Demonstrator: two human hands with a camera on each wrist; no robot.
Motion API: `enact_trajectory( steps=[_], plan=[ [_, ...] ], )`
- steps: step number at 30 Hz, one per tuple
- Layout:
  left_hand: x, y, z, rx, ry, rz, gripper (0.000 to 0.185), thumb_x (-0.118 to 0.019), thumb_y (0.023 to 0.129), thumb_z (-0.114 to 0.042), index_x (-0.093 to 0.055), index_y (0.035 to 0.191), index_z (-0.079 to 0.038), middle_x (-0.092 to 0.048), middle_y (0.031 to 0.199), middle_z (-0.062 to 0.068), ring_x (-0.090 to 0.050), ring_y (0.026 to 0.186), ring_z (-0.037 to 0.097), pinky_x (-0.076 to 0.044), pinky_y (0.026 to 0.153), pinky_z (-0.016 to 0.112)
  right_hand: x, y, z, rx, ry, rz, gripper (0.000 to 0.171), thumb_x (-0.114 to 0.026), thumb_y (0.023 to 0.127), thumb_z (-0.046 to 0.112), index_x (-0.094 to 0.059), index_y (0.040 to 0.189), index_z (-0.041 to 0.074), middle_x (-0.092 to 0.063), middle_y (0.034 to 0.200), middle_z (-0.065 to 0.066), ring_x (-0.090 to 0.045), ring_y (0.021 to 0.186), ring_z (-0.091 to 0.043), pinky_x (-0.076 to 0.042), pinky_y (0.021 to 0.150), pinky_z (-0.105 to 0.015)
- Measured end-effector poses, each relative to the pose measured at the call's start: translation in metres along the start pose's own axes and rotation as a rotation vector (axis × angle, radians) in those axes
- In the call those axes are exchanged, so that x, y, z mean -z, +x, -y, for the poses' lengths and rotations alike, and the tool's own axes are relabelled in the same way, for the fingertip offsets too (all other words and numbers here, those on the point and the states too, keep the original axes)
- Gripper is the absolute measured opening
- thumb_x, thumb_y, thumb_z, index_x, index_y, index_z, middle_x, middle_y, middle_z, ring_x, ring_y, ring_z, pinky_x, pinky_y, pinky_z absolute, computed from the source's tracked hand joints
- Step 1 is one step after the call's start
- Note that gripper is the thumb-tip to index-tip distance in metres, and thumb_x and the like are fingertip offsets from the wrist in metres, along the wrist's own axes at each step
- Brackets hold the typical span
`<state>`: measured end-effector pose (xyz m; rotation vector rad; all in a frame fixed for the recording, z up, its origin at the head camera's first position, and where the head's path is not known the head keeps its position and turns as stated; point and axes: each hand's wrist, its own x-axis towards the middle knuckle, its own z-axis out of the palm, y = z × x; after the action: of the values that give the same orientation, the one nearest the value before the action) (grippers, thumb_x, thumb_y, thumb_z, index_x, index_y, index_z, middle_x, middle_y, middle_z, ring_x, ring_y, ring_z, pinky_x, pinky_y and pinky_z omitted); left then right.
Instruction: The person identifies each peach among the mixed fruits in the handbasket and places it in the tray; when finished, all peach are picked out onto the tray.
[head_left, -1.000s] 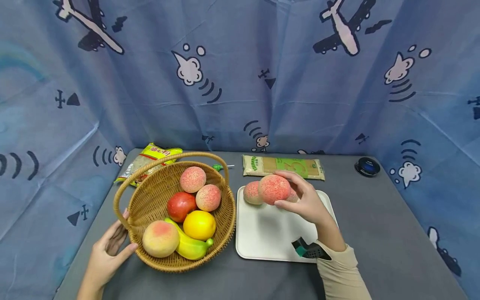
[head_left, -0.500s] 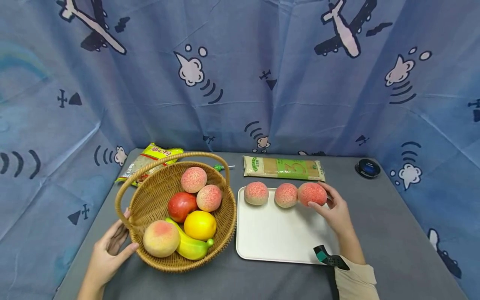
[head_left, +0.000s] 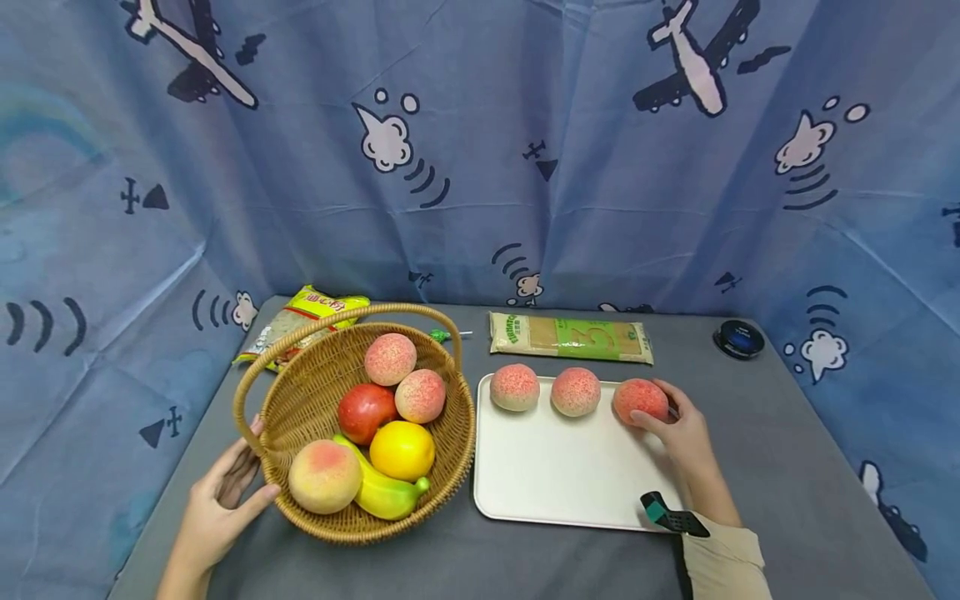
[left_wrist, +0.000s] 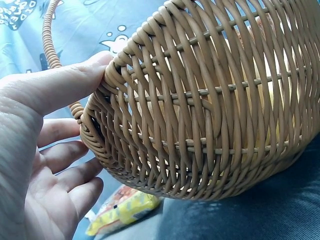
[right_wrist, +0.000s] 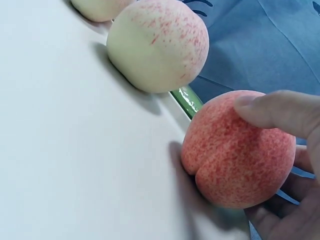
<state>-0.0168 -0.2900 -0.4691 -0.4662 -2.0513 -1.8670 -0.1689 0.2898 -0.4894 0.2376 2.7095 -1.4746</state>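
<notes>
Right hand (head_left: 678,433) grasps the third peach (head_left: 640,400), resting at centre right of the frame on the white tray (head_left: 555,475). Left hand (head_left: 221,500), fingers relaxed, steadies the basket (head_left: 300,400). We should release only once the peach sits still, clear of the rim.

Blue curtain (head_left: 480,167) with airplane and cloud prints behind and beside grey table (head_left: 787,467); even light.

green packet (head_left: 571,337): a large "3", other print too small to read
yellow bag (head_left: 303,321): red characters, unreadable
</notes>
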Motion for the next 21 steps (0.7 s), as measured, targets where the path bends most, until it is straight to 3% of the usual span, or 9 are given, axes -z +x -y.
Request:
enact_trajectory(
  steps=[7, 12, 17, 21],
  plan=[
    [-0.0004, -0.0009, -0.0004, 0.006, 0.012, -0.001, 0.075, -0.058, 0.075, 0.029, -0.024, 0.141, 0.018, -0.03, 0.154, 0.01, -0.038, 0.136, 0.006, -0.034, 0.109, 0.013, 0.0077, 0.0079, -0.0015, 0.021, -0.018, 0.105, 0.088, -0.069, 0.087, 0.036, -0.017, 0.151, 0.004, -0.025, 0.15, -0.029, -0.031, 0.135, -0.044, -0.032, 0.11, -0.059],
    [-0.0013, 0.0002, -0.0009, -0.02, 0.0, -0.006, 0.075, -0.058, 0.075, 0.028, -0.024, 0.141, 0.018, -0.03, 0.154, 0.012, -0.038, 0.136, 0.007, -0.034, 0.108, 0.012, 0.0079, 0.0076, -0.0016, 0.021, -0.032, 0.152, 0.091, -0.069, 0.088, 0.034, -0.012, 0.152, 0.002, -0.024, 0.149, -0.031, -0.034, 0.132, -0.043, -0.034, 0.108, -0.058],
    [-0.0011, 0.0003, -0.0002, -0.022, -0.003, -0.006, 0.075, -0.059, 0.075, 0.028, -0.025, 0.141, 0.019, -0.031, 0.154, 0.011, -0.039, 0.136, 0.007, -0.034, 0.108, 0.012, 0.0057, 0.0049, 0.0, 0.02, -0.025, 0.152, 0.095, -0.068, 0.088, 0.033, -0.004, 0.153, 0.004, -0.021, 0.151, -0.03, -0.033, 0.134, -0.042, -0.033, 0.11, -0.057],
    [-0.0002, 0.0006, -0.0002, -0.01, -0.002, -0.006, 0.074, -0.059, 0.075, 0.028, -0.024, 0.14, 0.02, -0.032, 0.153, 0.01, -0.039, 0.135, 0.007, -0.035, 0.108, 0.013, 0.0026, -0.0012, 0.0069, 0.052, -0.044, 0.102, 0.101, -0.071, 0.086, 0.031, 0.001, 0.153, 0.007, -0.013, 0.153, -0.03, -0.027, 0.137, -0.046, -0.029, 0.11, -0.061]
  ],
)
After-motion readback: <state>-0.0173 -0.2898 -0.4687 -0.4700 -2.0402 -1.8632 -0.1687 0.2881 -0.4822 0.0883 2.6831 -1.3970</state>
